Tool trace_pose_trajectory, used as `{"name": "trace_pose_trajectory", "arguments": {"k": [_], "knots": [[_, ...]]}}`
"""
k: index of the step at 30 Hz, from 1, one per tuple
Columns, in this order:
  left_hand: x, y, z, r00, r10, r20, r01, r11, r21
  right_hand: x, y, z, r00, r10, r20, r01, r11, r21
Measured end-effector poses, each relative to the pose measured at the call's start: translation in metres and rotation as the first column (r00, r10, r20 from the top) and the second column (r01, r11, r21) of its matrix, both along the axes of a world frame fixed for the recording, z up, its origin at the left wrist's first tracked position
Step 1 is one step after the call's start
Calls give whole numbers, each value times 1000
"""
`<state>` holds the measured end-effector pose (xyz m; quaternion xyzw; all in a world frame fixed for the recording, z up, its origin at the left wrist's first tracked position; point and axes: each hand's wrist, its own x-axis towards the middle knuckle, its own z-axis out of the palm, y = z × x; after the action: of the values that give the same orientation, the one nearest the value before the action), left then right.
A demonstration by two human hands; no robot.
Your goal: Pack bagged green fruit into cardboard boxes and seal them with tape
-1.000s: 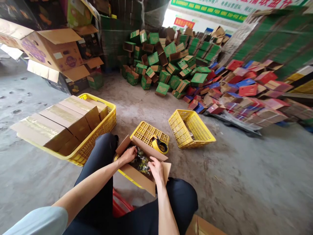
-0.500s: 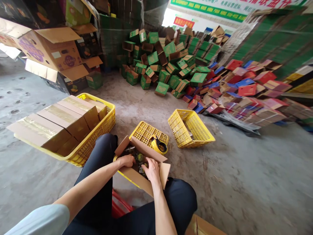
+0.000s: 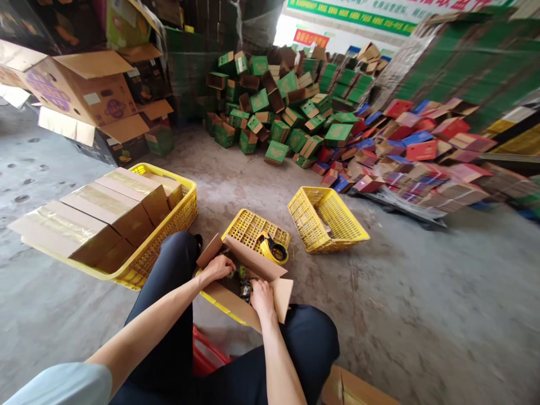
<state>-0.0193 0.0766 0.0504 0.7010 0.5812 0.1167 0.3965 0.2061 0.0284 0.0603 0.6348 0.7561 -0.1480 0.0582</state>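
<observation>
A long yellow plastic basket [image 3: 185, 209] holds taped brown cardboard boxes [image 3: 95, 203]. The left hand [image 3: 218, 268] reaches into an open brown cardboard box [image 3: 230, 300], fingers curled; I cannot tell whether its grip is clamped on anything. Shiny dark-and-yellow-green contents [image 3: 244, 289] lie between both grips, just beside the right hand [image 3: 262, 296], its fingers bent, closure also unclear. Beyond sits a yellow-and-black tape dispenser [image 3: 270, 251]; farther right, a rectangular yellow plastic crate [image 3: 310, 225].
</observation>
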Motion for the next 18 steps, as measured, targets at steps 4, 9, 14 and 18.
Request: {"name": "trace_pose_trajectory", "arguments": {"k": [4,9,14,18], "knots": [[-2,-7,-2,999,3,33,-8,989,149,0,2,1,1000,-29,-1,29,1000,6],[-1,-9,-6,999,-7,52,-7,966,257,-2,4,5,998,-35,-55,37,999,27],[1,-6,4,995,68,-72,-32,910,413,-12,1,5,986,34,-164,-34,999,-1],[4,-10,10,969,-7,-247,71,966,249,-20,2,1,974,45,-222,-64,995,-78]]}}
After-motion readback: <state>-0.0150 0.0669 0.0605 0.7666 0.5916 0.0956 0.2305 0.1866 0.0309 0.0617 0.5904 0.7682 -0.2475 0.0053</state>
